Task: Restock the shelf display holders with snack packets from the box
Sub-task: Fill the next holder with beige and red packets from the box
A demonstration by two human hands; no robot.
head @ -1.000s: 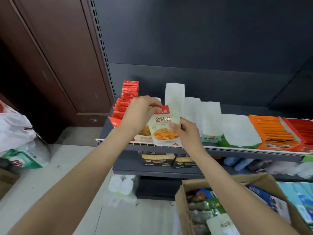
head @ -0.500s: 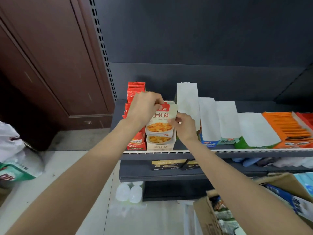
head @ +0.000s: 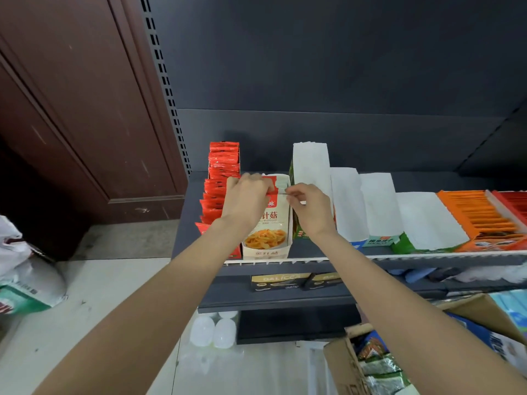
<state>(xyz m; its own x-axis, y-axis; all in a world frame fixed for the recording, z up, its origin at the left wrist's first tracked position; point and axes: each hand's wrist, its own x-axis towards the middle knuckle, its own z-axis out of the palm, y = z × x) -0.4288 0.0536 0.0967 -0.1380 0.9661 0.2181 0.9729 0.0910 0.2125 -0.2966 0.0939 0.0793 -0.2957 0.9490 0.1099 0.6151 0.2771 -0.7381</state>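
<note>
Cardboard box (head: 356, 363) of snack packets sits low, nearest, under the right arm. Higher up, the left hand (head: 247, 195) pinches the top of a mushroom snack packet (head: 269, 223); the right hand (head: 306, 205) pinches its top right corner. The packet stands tall below both grips, in the white display holder (head: 265, 253).

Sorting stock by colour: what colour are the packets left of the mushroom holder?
Red packets, head view.
</note>
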